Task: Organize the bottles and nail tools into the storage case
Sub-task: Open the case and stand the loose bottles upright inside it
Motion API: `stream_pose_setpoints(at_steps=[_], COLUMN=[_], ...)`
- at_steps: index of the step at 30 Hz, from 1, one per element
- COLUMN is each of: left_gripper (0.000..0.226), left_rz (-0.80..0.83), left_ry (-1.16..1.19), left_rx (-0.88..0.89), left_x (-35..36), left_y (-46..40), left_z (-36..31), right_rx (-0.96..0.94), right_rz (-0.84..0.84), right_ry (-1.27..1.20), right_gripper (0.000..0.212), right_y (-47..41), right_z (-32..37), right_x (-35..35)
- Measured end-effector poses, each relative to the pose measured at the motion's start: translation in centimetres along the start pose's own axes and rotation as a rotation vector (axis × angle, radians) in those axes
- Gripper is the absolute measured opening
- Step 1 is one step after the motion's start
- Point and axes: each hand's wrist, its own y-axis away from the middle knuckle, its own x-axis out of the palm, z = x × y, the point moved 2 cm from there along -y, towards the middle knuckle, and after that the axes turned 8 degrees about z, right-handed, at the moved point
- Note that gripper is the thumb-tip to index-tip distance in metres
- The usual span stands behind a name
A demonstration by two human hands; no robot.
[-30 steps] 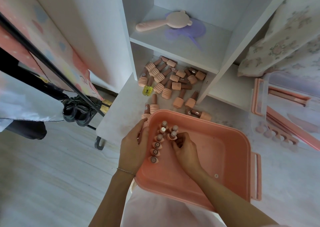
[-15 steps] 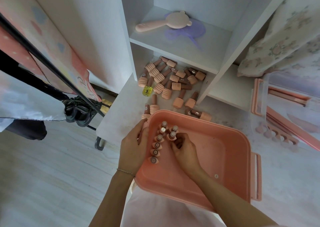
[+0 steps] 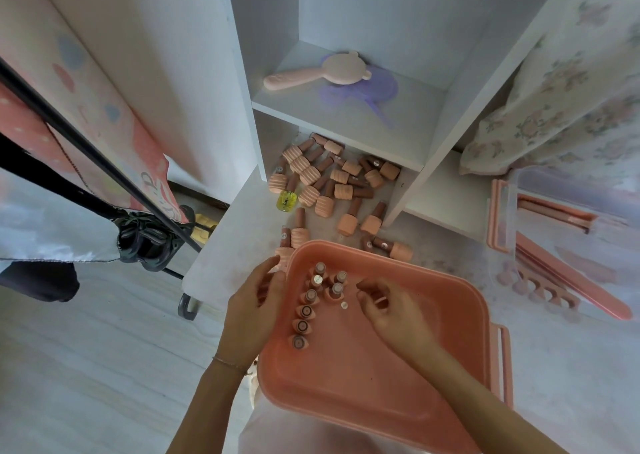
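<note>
A white, low, flat surface (image 3: pixel 239 235) carries a salmon-pink rectangular plastic case (image 3: pixel 381 377); beyond the case lie scattered peach ribbed-cap bottles (image 3: pixel 329 183), one small yellow bottle (image 3: pixel 286 201) among them.

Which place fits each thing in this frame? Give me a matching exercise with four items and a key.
Things:
1. yellow bottle
2. pink hairbrush
3. upright bottles
4. toe separator

Places:
A. inside the pink storage case, along its left wall
B. upper shelf, partly over a purple item
C. lower shelf, among the lying pink bottles
D. in the clear lid at the right

Pairs: 1-C, 2-B, 3-A, 4-D
</note>
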Motion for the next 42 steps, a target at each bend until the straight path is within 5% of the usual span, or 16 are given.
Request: stream_pose_setpoints(at_steps=[9,17,28,34,42], left_gripper=[0.026,0.031,0.033,0.031,0.024], left_rz=[-0.035,0.076,0.062,0.022,0.007], left_ry=[-0.142,-0.299,-0.355,-0.186,0.269], left_rx=[-0.04,-0.145,-0.054,-0.004,-0.02], left_x=[-0.6,0.9,1.3,0.3,-2.2], left_y=[-5.2,-9.2,-9.5,-8.9,-6.9], left_z=[0.6,3.0,3.9,3.7,1.3], right_rx=[-0.139,0.17,0.306,0.323,0.065], right_rz=[-0.067,0.075,0.089,0.138,0.042], right_ry=[-0.03,0.22,0.558,0.298,0.085], right_gripper=[0.008,0.021,0.043,0.007,0.017], right_y=[-4.0,-13.4,-16.8,-16.0,-12.1], right_z=[6.5,4.4,2.1,2.3,6.4], right_x=[-4.7,-1.8,-0.1,-1.0,-2.9])
